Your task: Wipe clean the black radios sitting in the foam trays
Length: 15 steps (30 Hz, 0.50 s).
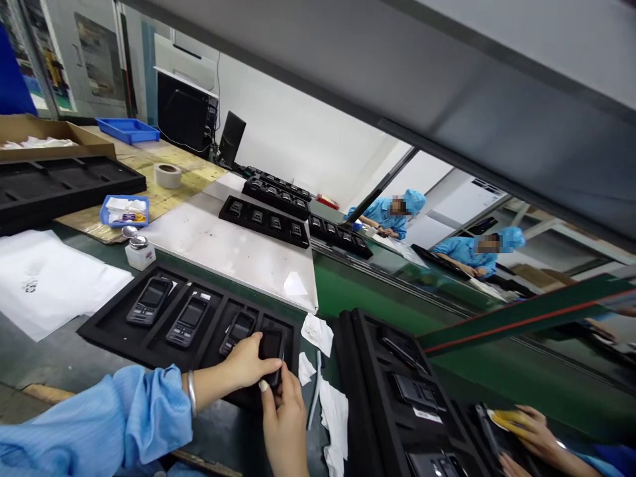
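Note:
Both my hands hold one small black handheld device (272, 350) over the right end of a black foam tray (106, 318). My left hand (244, 363), in a blue sleeve with a metal bracelet, wraps its fingers over the device's left side. My right hand (283, 419) pinches it from below with thumb and fingers. Three similar devices lie in the tray's other slots, among them the leftmost device (149, 300). White wipes (328, 397) lie just right of my hands.
A second black tray (368, 377) with devices lies to the right, where another person's hand (531, 430) holds a yellow cloth. A small solvent bottle (140, 250), tape roll (167, 175), white sheets (44, 281) and more trays (263, 220) lie beyond. Two workers in blue sit at the green conveyor (358, 285).

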{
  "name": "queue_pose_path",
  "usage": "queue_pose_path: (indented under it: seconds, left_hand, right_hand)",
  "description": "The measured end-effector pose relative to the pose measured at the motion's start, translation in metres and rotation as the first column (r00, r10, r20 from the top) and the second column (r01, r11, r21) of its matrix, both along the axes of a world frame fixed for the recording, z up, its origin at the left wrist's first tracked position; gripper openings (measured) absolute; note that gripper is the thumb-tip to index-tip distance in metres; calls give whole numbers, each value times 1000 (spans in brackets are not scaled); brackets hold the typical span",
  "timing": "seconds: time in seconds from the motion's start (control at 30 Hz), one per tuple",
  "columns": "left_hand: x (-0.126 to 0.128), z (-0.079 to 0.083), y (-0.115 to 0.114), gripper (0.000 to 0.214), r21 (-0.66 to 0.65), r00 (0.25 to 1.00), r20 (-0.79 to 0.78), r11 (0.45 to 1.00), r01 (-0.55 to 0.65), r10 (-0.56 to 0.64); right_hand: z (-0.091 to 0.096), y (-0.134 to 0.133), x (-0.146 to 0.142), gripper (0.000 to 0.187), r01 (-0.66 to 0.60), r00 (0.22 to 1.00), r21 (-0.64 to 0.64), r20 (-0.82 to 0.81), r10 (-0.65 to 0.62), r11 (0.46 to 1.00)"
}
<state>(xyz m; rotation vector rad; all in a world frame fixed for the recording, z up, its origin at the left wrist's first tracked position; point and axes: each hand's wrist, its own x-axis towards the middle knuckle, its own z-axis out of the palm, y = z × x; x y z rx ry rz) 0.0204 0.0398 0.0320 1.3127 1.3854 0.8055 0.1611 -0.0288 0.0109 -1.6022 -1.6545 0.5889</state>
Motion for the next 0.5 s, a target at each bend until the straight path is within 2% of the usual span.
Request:
queue_pose_path:
  seconds: [0.13, 0.33, 0.5]
  left_hand:
    - [9, 3, 4, 44, 17, 999, -36, 1000, -9, 10]
    - [19, -6, -4, 55, 25, 998, -47, 999, -40, 41]
    - [27, -13, -21, 66, -13, 999, -33, 999, -41, 41]
  right_hand:
    - [-11, 14, 15, 57, 0, 997, -56, -82, -5, 998]
    - [-35, 20, 20, 60, -6, 970, -111, -241, -21, 994]
    - [-33, 19, 35, 58, -15, 960, -154, -278, -29, 988]
